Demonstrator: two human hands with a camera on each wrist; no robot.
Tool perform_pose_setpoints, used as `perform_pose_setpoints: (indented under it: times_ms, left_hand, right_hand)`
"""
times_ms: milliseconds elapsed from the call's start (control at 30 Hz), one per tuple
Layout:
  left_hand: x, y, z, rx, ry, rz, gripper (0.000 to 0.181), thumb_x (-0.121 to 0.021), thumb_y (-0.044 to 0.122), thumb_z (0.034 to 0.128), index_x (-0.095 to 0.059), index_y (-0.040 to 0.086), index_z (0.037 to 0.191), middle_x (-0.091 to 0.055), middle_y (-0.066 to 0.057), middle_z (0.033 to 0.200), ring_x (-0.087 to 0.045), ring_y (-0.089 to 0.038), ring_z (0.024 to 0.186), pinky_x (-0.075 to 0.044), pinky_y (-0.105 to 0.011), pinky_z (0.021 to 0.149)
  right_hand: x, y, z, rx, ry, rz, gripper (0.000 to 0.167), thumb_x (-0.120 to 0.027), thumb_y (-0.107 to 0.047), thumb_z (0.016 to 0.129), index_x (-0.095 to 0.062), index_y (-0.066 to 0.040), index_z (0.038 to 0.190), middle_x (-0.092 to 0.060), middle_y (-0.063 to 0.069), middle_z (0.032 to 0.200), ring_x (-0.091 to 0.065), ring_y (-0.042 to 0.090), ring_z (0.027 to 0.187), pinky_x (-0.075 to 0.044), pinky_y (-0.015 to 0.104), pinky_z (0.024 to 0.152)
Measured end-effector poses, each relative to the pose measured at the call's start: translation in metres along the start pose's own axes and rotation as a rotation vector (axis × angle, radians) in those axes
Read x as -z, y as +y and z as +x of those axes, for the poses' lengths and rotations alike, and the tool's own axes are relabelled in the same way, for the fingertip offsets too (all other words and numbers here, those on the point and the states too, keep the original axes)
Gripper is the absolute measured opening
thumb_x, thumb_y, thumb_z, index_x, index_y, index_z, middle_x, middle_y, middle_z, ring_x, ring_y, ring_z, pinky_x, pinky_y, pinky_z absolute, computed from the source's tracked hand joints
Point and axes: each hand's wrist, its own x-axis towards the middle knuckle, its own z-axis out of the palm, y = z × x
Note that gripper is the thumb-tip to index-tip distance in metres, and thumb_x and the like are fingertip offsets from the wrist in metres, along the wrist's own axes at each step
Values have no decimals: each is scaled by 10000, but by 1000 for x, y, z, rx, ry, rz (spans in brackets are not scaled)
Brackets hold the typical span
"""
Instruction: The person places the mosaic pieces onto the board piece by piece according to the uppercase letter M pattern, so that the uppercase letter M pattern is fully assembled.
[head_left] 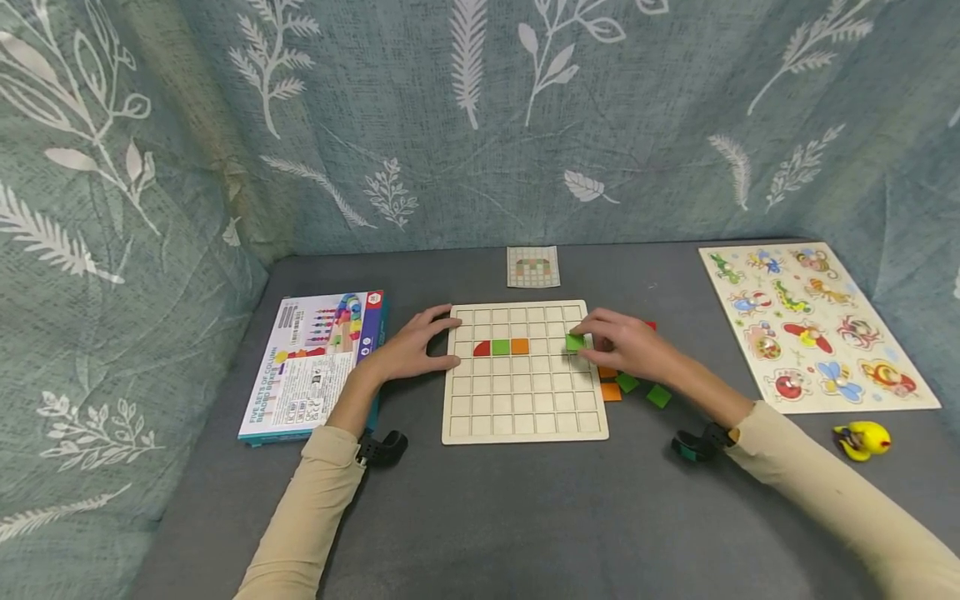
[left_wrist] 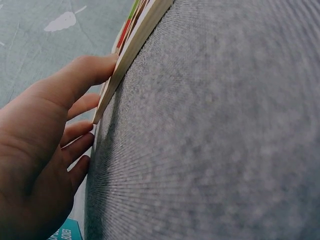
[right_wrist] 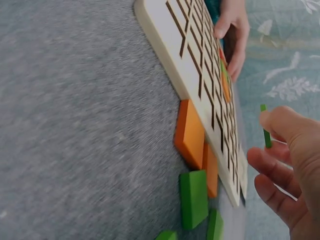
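Note:
A pale wooden grid board [head_left: 525, 408] lies on the table. In one of its rows sit a red quarter-round tile [head_left: 482, 348], a green square tile [head_left: 500, 347] and an orange square tile [head_left: 520, 346], side by side. My left hand [head_left: 408, 346] touches the board's left edge with thumb and fingers spread. Over the right part of the board, my right hand [head_left: 626, 340] pinches another green square tile [right_wrist: 266, 127] between thumb and fingertip. Loose orange tiles [right_wrist: 190, 135] and green tiles [right_wrist: 194, 199] lie by the board's right edge, partly under that hand.
Behind the board lies a small pattern card [head_left: 533, 267]. A boxed bead set [head_left: 315, 367] is at the left. On the right are an insect puzzle board [head_left: 817, 325] and a yellow toy duck [head_left: 862, 439]. A leaf-patterned curtain [head_left: 450, 125] hangs behind the table.

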Motion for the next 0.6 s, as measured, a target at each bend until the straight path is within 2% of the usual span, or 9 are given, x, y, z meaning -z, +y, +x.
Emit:
perform_pose_setpoints:
  times_ms: [133, 600]
  left_hand:
    - [0, 0, 0, -17, 4, 5, 675, -668, 345, 909, -404, 105, 1481, -169, -160, 1612, -142, -437, 1480, -234, -648, 1133]
    - [0, -1, -1, -10, 3, -9, 677, -679, 332, 901, -411, 98, 1477, -198, -151, 1602, -161, -417, 1477, -255, -641, 1127]
  right_hand:
    - [-1, -4, 6, 5, -2, 7, 270, -757, -156, 841, -707, -80, 1095, -644, 40, 1041, -520, 24, 658, -443, 208, 571]
    - [-7, -9, 19, -39, -68, -8, 250, -726, -162, 871, -701, -89, 1109, -648, 50, 1059, -620, 89, 733, -498, 212, 613]
